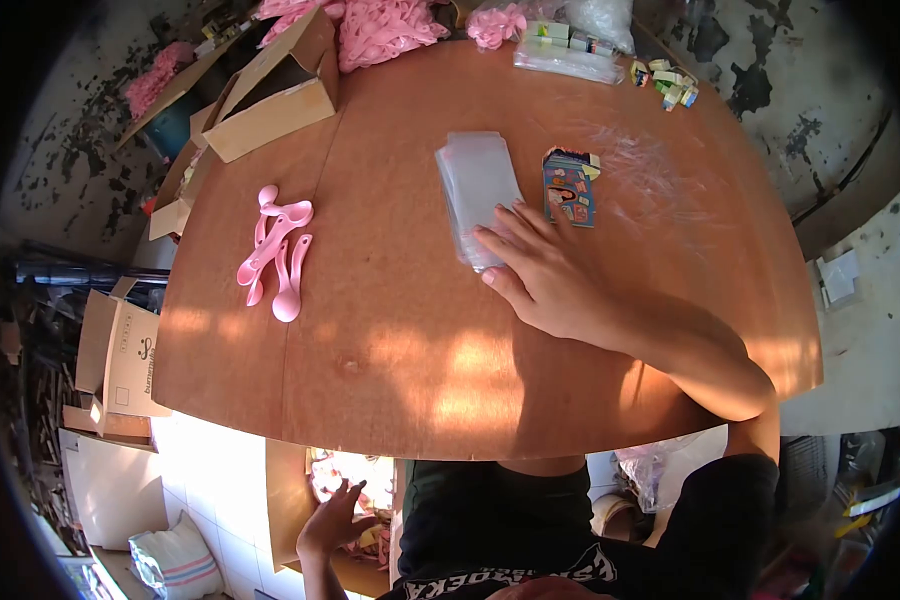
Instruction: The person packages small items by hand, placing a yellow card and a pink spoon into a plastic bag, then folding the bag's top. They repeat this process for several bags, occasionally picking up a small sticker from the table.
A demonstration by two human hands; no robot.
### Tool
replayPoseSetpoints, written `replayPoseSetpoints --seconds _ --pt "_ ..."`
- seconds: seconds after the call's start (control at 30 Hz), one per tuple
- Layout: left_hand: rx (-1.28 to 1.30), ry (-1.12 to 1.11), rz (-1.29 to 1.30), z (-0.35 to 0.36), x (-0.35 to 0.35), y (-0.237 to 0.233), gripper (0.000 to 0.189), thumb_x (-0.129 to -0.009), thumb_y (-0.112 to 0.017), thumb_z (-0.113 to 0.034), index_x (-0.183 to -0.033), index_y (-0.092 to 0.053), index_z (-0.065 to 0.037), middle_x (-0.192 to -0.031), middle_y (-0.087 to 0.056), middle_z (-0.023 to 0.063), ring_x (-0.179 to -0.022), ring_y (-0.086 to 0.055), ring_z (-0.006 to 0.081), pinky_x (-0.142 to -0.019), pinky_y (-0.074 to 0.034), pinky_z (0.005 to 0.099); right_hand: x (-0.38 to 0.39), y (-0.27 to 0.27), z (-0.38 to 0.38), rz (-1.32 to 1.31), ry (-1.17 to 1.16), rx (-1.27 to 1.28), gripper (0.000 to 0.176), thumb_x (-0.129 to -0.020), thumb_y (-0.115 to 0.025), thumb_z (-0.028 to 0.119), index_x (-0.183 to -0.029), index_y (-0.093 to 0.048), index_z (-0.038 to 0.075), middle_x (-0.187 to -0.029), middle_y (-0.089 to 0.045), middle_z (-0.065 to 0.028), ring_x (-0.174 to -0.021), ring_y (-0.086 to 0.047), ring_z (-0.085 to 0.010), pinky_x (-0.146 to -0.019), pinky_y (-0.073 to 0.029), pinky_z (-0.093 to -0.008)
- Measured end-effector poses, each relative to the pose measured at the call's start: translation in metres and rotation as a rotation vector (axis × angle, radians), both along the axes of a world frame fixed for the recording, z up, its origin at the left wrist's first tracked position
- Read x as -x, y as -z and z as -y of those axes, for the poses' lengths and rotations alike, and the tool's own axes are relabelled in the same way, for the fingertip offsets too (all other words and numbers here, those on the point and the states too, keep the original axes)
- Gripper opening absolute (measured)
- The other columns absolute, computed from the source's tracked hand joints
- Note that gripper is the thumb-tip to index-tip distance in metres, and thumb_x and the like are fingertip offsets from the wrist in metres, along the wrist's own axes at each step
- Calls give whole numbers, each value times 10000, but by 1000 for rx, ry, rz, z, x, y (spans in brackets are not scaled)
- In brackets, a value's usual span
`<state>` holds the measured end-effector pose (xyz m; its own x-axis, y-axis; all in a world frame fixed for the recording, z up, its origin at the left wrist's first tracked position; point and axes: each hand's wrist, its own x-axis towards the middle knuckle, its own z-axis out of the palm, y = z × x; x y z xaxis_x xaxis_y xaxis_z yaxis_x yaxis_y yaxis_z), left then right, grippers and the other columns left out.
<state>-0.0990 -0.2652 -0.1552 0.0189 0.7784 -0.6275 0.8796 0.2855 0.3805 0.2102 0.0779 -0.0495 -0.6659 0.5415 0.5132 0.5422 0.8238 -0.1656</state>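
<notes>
My right hand (555, 270) lies over the lower right edge of a stack of clear plastic bags (478, 180), fingers stretched out and touching the top bag. Just beyond its knuckles is a small pile of printed cards (570, 190), blue with pictures. Below the table edge, my left hand (332, 522) hovers with fingers apart over an open cardboard box (286, 500) of packed pink and white items (370, 470); nothing shows in its grasp. Several pink plastic measuring spoons (285, 250) lie in a loose group on the left of the wooden table (390, 270).
An open carton (275, 90) stands at the back left, beside heaps of pink spoons (385, 35). More plastic bags (570, 65) and small card bundles (670, 85) sit at the back right. Another carton (125, 350) is left of the table, with a white sack (175, 560) on the floor.
</notes>
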Motion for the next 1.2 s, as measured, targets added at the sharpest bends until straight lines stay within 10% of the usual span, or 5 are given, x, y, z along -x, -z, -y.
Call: replayPoseSetpoints --seconds 0.23,0.43,0.67,1.1,1.2 --pt "-483 618 1261 -126 -60 -155 214 -818 -721 -24 -1032 -713 -27 -877 -715 89 -708 -675 208 -620 -540 300 -2 4 0 26 36 -35 508 -914 -547 317 -1282 -521 -32 -1372 -486 -203 -1303 -414 -363 -1057 -243 -624" --pt "-1031 119 678 -251 -89 -166 174 -840 -619 26 -1006 -668 2 -883 -679 143 -799 -680 237 -688 -539 312 -3 1 0 -14 24 -44 486 -870 -596 242 -1274 -529 -19 -1373 -490 -185 -1298 -419 -352 -1055 -256 -616" --pt "-1360 305 375 -311 -91 -112 521 -734 -612 72 -1233 -541 -62 -1353 -465 132 -1275 -437 341 -1031 -381 449 -4 2 -1 -128 -182 -126 348 -794 -671 87 -1141 -646 71 -1164 -641 -108 -1157 -565 -261 -1039 -341 -541" --pt "-1305 225 660 -309 -77 -106 99 -813 -709 -71 -908 -687 -54 -800 -696 71 -682 -645 172 -863 -478 347 -19 -18 -3 -371 -115 137 420 -858 -674 180 -1229 -590 2 -1130 -630 -190 -1069 -590 -319 -962 -413 -475" --pt "-1157 66 798 -303 -74 -106 84 -841 -683 -48 -923 -686 -33 -802 -702 60 -706 -638 120 -766 -503 271 -42 -11 -8 165 211 -116 485 -930 -563 286 -1286 -524 -40 -1291 -529 -264 -1224 -487 -386 -1051 -307 -540"
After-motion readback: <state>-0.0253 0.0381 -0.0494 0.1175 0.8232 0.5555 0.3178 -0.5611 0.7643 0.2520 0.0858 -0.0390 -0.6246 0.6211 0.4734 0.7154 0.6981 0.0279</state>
